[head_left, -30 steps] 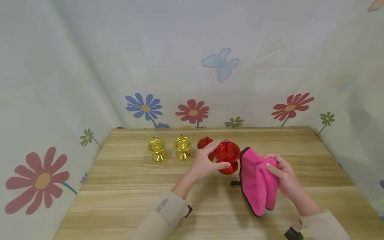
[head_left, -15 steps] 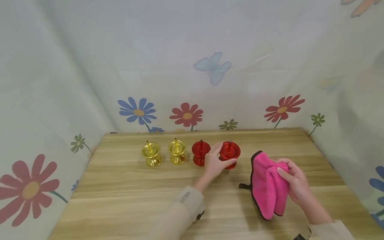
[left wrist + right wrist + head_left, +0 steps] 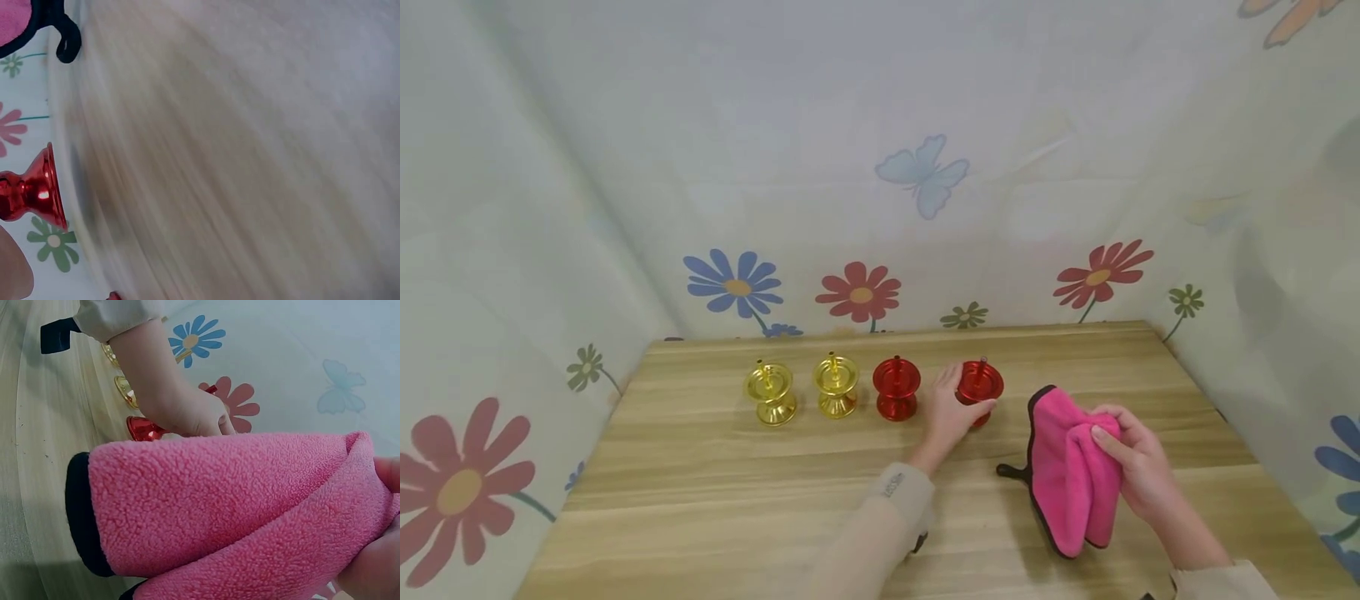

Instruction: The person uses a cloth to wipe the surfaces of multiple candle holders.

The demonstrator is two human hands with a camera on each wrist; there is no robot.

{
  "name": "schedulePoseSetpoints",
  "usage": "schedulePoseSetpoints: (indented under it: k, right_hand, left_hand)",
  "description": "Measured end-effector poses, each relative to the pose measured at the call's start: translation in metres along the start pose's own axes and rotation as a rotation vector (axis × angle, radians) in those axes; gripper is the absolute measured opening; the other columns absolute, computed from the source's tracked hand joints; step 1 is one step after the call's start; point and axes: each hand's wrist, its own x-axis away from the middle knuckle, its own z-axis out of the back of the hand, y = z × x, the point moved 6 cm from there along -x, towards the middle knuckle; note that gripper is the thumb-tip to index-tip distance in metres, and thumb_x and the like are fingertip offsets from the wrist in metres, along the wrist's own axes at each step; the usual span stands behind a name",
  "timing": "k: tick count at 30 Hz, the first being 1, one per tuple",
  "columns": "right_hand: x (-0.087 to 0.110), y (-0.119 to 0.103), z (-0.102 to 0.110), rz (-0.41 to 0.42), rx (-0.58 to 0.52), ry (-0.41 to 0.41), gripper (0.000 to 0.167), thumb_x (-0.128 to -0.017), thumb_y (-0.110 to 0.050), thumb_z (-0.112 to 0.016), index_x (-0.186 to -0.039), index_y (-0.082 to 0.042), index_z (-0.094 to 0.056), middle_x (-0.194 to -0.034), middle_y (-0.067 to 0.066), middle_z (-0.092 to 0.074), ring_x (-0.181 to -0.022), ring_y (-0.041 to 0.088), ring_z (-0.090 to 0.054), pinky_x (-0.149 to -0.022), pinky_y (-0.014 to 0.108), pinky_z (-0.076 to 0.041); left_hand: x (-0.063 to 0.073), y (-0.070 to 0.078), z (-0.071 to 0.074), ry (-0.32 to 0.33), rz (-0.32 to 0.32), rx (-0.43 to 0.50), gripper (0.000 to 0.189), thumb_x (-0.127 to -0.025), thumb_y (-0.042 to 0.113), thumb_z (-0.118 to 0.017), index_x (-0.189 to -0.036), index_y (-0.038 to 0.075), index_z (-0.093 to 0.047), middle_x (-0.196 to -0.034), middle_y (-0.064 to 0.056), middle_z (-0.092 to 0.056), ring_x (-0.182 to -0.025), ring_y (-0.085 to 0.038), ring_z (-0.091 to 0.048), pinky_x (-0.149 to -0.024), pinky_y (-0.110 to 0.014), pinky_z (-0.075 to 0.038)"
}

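My left hand point(image 3: 947, 414) holds the rightmost red candle holder point(image 3: 985, 382), thumb in front and fingers at its left and back. This holder is shiny metal, with a dish, an upright pin and a flared foot. The left wrist view shows its foot point(image 3: 44, 190) close to the tabletop; I cannot tell whether it touches. Another red candle holder point(image 3: 897, 385) stands just left of the hand. My right hand point(image 3: 1141, 467) pinches a folded pink cloth point(image 3: 1067, 483) with a dark border and a black loop, thumb on top. The fluffy cloth point(image 3: 219, 500) fills much of the right wrist view.
Two gold candle holders, one point(image 3: 837, 385) nearer and one point(image 3: 772, 392) at the far left, continue the row on the wooden table point(image 3: 722, 508). A white curtain point(image 3: 775, 150) with printed flowers and butterflies hangs behind the table and along its sides.
My left hand has moved the red candle holder back and into line with the others, a little lower. The right hand has shifted right with the cloth, and the head view has turned slightly.
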Motion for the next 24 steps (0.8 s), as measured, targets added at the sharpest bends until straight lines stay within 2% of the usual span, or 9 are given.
schedulePoseSetpoints:
  k: [6,14,16,21,24]
  right_hand:
    - [0.002,0.002,0.003,-0.013,0.009,0.013,0.026,-0.092,0.005,-0.035,-0.103,-0.009,-0.053,-0.100,-0.004,-0.059,-0.084,0.004,-0.059,-0.069,0.017,-0.051]
    - [0.003,0.005,0.005,-0.009,0.003,0.027,0.027,-0.091,0.006,-0.035,-0.101,-0.010,-0.055,-0.099,-0.004,-0.060,-0.084,0.004,-0.059,-0.069,0.016,-0.051]
    - [0.003,0.006,0.004,-0.008,0.001,0.028,0.028,-0.091,0.006,-0.035,-0.101,-0.010,-0.055,-0.098,-0.004,-0.060,-0.083,0.004,-0.059,-0.069,0.016,-0.051]
    - [0.002,0.006,0.004,-0.010,0.007,0.031,0.027,-0.091,0.006,-0.035,-0.102,-0.010,-0.054,-0.096,-0.004,-0.059,-0.082,0.004,-0.059,-0.068,0.016,-0.051]
    - [0.002,0.007,0.002,-0.014,0.008,0.025,0.027,-0.091,0.006,-0.035,-0.102,-0.010,-0.054,-0.095,-0.004,-0.059,-0.082,0.004,-0.059,-0.068,0.016,-0.051]
  left_hand:
    - [0.001,0.000,-0.007,0.023,-0.016,-0.047,0.075,-0.065,0.045,-0.073,-0.125,0.006,-0.050,-0.128,-0.008,-0.051,-0.119,-0.022,-0.046,-0.098,-0.036,-0.038]
    - [0.001,-0.003,-0.011,-0.010,-0.017,-0.039,0.075,-0.067,0.040,-0.073,-0.127,0.005,-0.047,-0.128,-0.012,-0.050,-0.119,-0.026,-0.046,-0.098,-0.041,-0.038]
    - [0.000,-0.005,-0.012,-0.039,-0.007,-0.046,0.077,-0.068,0.042,-0.072,-0.130,0.006,-0.043,-0.130,-0.012,-0.048,-0.119,-0.026,-0.045,-0.098,-0.041,-0.037]
    - [-0.002,-0.008,-0.012,-0.158,0.035,-0.045,0.087,-0.068,0.044,-0.071,-0.138,0.010,-0.030,-0.139,-0.009,-0.037,-0.126,-0.027,-0.036,-0.101,-0.044,-0.034]
    - [-0.002,-0.006,-0.008,-0.212,0.032,-0.051,0.091,-0.068,0.047,-0.070,-0.140,0.013,-0.025,-0.144,-0.007,-0.029,-0.130,-0.026,-0.030,-0.102,-0.046,-0.031]
